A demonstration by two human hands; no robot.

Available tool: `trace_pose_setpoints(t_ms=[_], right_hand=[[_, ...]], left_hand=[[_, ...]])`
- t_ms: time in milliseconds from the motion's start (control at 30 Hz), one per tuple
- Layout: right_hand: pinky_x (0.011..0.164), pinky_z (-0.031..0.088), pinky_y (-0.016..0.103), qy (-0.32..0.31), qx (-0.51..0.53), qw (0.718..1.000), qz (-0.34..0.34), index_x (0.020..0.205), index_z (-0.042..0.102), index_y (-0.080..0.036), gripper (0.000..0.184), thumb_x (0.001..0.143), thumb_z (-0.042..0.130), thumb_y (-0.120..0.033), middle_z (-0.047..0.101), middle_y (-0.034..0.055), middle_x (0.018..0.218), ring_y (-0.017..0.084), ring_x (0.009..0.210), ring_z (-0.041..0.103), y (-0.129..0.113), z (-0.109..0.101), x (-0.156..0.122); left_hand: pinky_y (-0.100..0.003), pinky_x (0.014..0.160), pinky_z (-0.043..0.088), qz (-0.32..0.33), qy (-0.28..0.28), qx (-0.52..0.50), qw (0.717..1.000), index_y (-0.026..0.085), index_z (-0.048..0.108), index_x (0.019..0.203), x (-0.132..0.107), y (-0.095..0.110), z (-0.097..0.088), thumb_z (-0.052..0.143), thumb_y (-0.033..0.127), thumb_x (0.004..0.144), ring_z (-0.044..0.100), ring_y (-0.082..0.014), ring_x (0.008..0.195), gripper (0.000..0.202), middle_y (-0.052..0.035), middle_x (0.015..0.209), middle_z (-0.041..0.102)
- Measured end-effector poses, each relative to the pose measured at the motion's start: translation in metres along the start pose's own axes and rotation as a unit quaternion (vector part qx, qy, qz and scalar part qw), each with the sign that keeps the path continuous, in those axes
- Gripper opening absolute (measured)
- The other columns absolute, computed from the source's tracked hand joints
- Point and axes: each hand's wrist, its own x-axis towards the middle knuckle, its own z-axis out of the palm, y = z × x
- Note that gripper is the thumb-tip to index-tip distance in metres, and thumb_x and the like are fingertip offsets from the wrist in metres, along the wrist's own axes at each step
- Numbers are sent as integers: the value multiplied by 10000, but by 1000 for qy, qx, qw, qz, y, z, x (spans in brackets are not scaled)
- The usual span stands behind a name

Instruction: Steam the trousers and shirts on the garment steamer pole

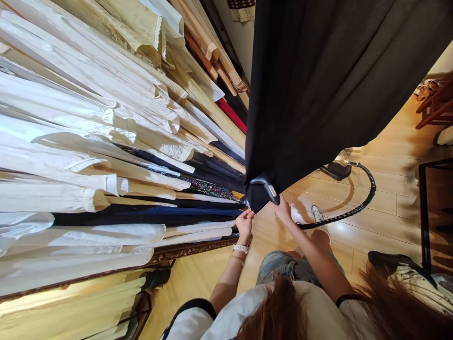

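A long black cloth garment (pixel 318 85) hangs across the upper middle of the view, its lower corner drawn to a point near my hands. My left hand (pixel 245 222), with a white wristband and a gold bracelet on the wrist, pinches the garment's hem. Just to the right, my right hand (pixel 280 210) grips a black handheld garment steamer head (pixel 271 192) with a silver panel, pressed against the black cloth. A coiled black steamer hose (pixel 364 200) curves away from below my right forearm.
A dense rack of white and cream garments (pixel 106 141) with some dark ones fills the left. A gilded mirror frame (pixel 198 248) runs below it. Wood flooring (pixel 371 208) lies beyond my denim shorts, with a steamer base (pixel 336 170), red chair legs and a clothing pile.
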Motion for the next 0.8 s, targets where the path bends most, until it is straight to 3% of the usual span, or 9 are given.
trace_pose_setpoints(t_ms=[267, 467, 800], right_hand=[[722, 467, 270, -31, -23, 999, -5, 1169, 608, -275, 314, 913, 638, -454, 742, 3, 927, 208, 817, 700, 2, -3, -6], [763, 441, 275, -51, -63, 997, -11, 1143, 613, -272, 288, 904, 668, -424, 760, 20, 991, 228, 919, 713, 5, 6, -11], [785, 443, 287, -105, -126, 986, -33, 1241, 600, -268, 358, 926, 671, -424, 770, 49, 1102, 247, 1005, 720, 23, 39, -13]], left_hand=[[-365, 810, 621, -3, 13, 11, 1000, 99, 749, 887, -3, 2, -11, 852, 186, 663, 731, -178, 668, 261, -52, 752, 740], [-367, 810, 622, 2, 21, 19, 1000, 101, 734, 854, -2, 8, -25, 872, 191, 644, 722, -171, 658, 267, -58, 760, 742], [-397, 799, 627, 19, 55, 107, 993, 109, 742, 809, -6, 11, -74, 889, 336, 648, 758, -243, 737, 314, -85, 699, 735]])
